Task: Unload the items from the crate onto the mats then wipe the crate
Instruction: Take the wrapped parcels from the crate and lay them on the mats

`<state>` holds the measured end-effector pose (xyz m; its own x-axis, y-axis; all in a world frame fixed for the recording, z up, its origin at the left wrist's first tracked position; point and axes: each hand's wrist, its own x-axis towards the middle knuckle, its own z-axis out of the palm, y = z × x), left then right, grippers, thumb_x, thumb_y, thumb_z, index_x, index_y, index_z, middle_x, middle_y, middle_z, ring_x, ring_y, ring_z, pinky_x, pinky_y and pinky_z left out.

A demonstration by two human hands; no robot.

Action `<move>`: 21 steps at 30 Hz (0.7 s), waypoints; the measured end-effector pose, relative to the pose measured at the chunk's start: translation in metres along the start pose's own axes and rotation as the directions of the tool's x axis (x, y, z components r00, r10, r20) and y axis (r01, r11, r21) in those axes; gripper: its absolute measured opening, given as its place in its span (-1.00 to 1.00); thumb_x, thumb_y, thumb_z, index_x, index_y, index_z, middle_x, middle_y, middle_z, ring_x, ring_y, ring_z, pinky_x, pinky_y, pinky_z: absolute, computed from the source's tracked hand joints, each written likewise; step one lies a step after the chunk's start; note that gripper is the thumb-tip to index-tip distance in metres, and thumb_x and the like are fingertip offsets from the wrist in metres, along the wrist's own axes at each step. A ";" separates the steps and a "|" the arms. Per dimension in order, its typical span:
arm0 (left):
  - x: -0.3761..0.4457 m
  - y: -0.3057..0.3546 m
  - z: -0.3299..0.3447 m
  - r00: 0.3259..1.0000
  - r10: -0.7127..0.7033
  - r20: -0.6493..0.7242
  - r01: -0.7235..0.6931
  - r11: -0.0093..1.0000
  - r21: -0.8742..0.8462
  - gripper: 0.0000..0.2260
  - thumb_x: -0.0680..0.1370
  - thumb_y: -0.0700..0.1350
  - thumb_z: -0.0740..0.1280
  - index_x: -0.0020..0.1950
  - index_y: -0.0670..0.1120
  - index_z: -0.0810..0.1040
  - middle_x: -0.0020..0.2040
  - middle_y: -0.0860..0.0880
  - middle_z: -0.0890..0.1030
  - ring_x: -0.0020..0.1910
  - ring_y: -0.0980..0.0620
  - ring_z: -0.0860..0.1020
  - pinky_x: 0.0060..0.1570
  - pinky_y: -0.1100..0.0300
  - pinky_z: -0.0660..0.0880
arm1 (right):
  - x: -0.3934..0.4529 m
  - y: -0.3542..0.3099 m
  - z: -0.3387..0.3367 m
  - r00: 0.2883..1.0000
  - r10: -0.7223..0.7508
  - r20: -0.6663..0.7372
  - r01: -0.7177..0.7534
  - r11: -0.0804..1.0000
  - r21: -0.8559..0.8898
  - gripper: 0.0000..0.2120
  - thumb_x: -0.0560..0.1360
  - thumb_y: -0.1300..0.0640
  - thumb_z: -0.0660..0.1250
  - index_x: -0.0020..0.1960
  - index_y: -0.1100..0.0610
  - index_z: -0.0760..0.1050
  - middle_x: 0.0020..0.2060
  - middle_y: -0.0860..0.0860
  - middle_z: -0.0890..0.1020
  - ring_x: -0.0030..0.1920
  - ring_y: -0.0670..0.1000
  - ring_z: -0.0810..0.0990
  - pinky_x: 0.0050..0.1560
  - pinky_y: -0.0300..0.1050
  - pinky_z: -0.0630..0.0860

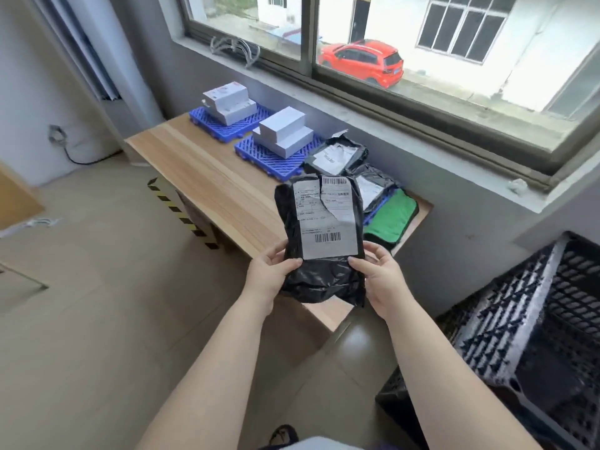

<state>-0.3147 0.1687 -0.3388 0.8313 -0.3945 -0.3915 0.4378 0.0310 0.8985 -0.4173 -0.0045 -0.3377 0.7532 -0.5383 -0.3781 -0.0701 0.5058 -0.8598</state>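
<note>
At the centre of the frame, the left hand (271,271) and the right hand (380,274) grip a black mailing bag (319,274) by its lower sides, thumbs curled onto the front and the other fingers hidden behind the plastic. Both forearms reach up from the bottom edge, converging on the bag, which stands nearly upright in the air above the near corner of the wooden table (211,177). Its white shipping label (328,219) is torn across the upper part; the print is too small to read.

Just behind the bag, at centre right, two more black bags (337,155) lie on the table, the nearer one partly covered by the held bag. A blue edge shows under that one, apparently a mat, though most of it is hidden. Beside it lies a folded green cloth (391,219).

Farther back, toward upper centre, two blue mats (276,162) each carry a stack of white boxes (282,134).

At lower right stands the black slatted crate (532,336), cut off by the frame edge; its inside is dark and hard to make out.
</note>
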 end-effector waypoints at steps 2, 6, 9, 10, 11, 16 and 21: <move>0.006 0.008 -0.031 0.999 0.007 -0.036 -0.007 1.000 -0.005 -0.55 0.47 -0.40 0.41 0.30 -0.07 0.55 0.01 0.02 0.71 0.04 0.02 0.66 0.13 0.06 0.56 | 0.007 0.011 0.029 0.999 0.038 0.034 -0.038 0.999 -0.020 -0.67 0.48 0.51 0.28 0.11 0.16 0.45 -0.10 0.15 0.66 -0.22 0.05 0.69 -0.20 -0.05 0.63; 0.020 0.019 -0.080 0.993 0.017 -0.121 -0.017 1.000 0.001 -0.56 0.46 -0.38 0.43 0.30 -0.07 0.56 0.18 -0.09 0.65 0.20 0.01 0.60 0.24 0.04 0.52 | 0.024 0.030 0.076 0.990 0.108 0.093 -0.099 0.991 -0.095 -0.65 0.48 0.50 0.29 0.13 0.15 0.45 -0.03 0.16 0.67 -0.16 0.10 0.68 -0.05 0.09 0.58; 0.035 0.023 -0.102 0.987 0.014 -0.158 -0.015 1.000 -0.006 -0.54 0.47 -0.38 0.43 0.34 -0.12 0.54 0.20 -0.09 0.65 0.25 -0.02 0.58 0.29 0.02 0.49 | 0.040 0.034 0.099 0.982 0.143 0.123 -0.125 0.982 -0.142 -0.65 0.49 0.49 0.29 0.17 0.17 0.44 -0.03 0.14 0.70 -0.12 0.12 0.68 -0.02 0.08 0.58; 0.041 0.026 -0.105 0.987 0.011 -0.163 -0.012 1.000 -0.004 -0.54 0.47 -0.38 0.42 0.35 -0.13 0.53 0.19 -0.09 0.65 0.23 -0.01 0.59 0.25 0.06 0.52 | 0.046 0.034 0.104 0.981 0.148 0.128 -0.128 0.980 -0.153 -0.66 0.49 0.48 0.29 0.17 0.17 0.45 -0.04 0.14 0.70 -0.12 0.12 0.68 -0.03 0.06 0.58; 0.047 0.029 -0.106 0.987 0.010 -0.163 -0.009 1.000 0.002 -0.54 0.48 -0.38 0.42 0.35 -0.13 0.53 0.18 -0.08 0.65 0.21 0.01 0.60 0.19 0.12 0.54 | 0.053 0.033 0.107 0.980 0.150 0.128 -0.129 0.979 -0.155 -0.66 0.49 0.48 0.29 0.17 0.17 0.45 -0.04 0.13 0.70 -0.11 0.13 0.67 -0.04 0.05 0.57; 0.100 0.051 -0.095 0.991 0.018 -0.131 -0.008 0.997 0.078 -0.54 0.48 -0.37 0.43 0.34 -0.06 0.54 0.21 -0.05 0.63 0.25 0.03 0.56 0.19 0.17 0.53 | 0.098 0.026 0.109 0.986 0.135 0.102 -0.120 0.983 -0.142 -0.67 0.49 0.48 0.29 0.14 0.14 0.46 -0.06 0.09 0.71 -0.13 0.08 0.69 -0.13 -0.03 0.59; 0.160 0.074 -0.061 0.993 0.017 -0.117 -0.001 0.991 0.135 -0.59 0.50 -0.40 0.39 0.31 -0.12 0.54 0.01 0.08 0.67 -0.04 0.20 0.63 -0.23 0.42 0.52 | 0.159 0.008 0.102 0.990 0.119 0.080 -0.111 0.988 -0.106 -0.57 0.47 0.46 0.33 0.28 0.16 0.48 0.08 0.11 0.67 0.03 0.12 0.67 0.02 0.08 0.58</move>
<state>-0.1285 0.1639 -0.3466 0.8731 -0.2841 -0.3963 0.3864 -0.0927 0.9177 -0.2312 -0.0167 -0.3698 0.7893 -0.4184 -0.4494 -0.2223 0.4876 -0.8443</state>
